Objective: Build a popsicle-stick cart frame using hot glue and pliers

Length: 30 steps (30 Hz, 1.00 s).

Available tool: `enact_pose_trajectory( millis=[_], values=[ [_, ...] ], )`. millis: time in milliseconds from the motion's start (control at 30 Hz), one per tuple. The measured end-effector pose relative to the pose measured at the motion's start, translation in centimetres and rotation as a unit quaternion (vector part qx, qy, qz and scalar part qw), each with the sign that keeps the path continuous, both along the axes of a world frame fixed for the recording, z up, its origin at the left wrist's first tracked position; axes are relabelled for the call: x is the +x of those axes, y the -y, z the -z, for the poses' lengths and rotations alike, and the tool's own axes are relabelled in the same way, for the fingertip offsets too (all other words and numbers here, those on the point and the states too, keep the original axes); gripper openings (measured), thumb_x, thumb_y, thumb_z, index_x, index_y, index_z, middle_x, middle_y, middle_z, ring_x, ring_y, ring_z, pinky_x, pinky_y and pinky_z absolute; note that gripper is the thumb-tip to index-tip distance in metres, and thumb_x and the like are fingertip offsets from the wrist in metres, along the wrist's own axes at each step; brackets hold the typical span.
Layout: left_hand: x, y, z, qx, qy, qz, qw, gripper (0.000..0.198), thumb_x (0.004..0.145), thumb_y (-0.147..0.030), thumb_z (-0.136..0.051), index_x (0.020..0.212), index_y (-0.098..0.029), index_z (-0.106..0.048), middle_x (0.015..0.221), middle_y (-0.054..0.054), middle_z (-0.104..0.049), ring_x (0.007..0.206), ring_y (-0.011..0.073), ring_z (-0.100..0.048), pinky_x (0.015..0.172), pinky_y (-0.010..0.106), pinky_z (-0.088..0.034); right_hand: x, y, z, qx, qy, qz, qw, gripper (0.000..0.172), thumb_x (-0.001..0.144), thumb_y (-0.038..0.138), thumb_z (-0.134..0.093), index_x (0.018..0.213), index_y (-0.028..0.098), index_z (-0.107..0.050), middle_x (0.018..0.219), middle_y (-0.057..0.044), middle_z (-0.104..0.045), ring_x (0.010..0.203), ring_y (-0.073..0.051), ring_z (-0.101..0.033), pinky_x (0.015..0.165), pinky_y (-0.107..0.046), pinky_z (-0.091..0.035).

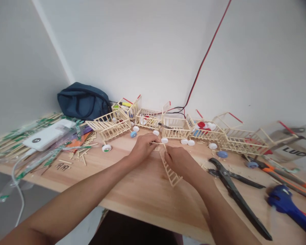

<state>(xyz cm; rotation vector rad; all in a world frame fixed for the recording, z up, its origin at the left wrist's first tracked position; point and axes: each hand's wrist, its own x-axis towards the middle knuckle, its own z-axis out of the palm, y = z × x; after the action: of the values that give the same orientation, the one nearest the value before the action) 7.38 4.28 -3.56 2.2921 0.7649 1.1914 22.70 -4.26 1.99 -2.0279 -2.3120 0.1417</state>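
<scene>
Near the middle of the wooden table [132, 190], both hands work close together at one end of a ladder-like frame [171, 174] made of thin wooden sticks. My left hand [142, 147] pinches a short thin stick [157, 143] that reaches across to the frame's top end. Whether stick and frame touch is too small to tell. Closed around the upper part of the frame is my right hand [178, 159], its fingers partly hiding the rungs. The frame's free end slants down to the right, toward me.
Several small stick-built carts [177, 127] with bottle-cap wheels line the wall. Left are a white power bank [49, 134], bundled sticks [5, 139] and a blue pouch [84, 100]. Right lie black-handled pliers [238, 195], orange-grey-handled pliers [283, 174] and a blue tool [287, 204].
</scene>
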Motion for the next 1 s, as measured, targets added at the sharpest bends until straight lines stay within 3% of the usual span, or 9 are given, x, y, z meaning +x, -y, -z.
enact_pose_trajectory(
  millis=[300, 1000],
  values=[
    [0.00, 0.11, -0.06, 0.003, 0.002, 0.002, 1.000, 0.006, 0.081, -0.016, -0.065, 0.076, -0.017, -0.065, 0.077, 0.002, -0.068, 0.075, 0.0153, -0.062, 0.067, 0.025, -0.044, 0.15, -0.08, 0.17, 0.006, 0.005, 0.000, 1.000, 0.028, 0.092, 0.018, -0.038, 0.090, 0.011, -0.065, 0.082, -0.015, -0.072, 0.071, -0.020, -0.066, 0.059, -0.027, -0.032],
    [0.12, 0.31, -0.41, 0.003, 0.011, 0.002, 1.000, 0.012, 0.076, -0.004, -0.064, 0.074, -0.016, -0.065, 0.074, 0.001, -0.067, 0.071, 0.0133, -0.060, 0.064, 0.022, -0.041, 0.17, -0.21, 0.27, -0.001, 0.023, -0.002, 1.000, 0.030, 0.093, 0.019, -0.037, 0.091, 0.011, -0.065, 0.084, -0.015, -0.072, 0.074, -0.021, -0.066, 0.060, -0.028, -0.033]
  ],
)
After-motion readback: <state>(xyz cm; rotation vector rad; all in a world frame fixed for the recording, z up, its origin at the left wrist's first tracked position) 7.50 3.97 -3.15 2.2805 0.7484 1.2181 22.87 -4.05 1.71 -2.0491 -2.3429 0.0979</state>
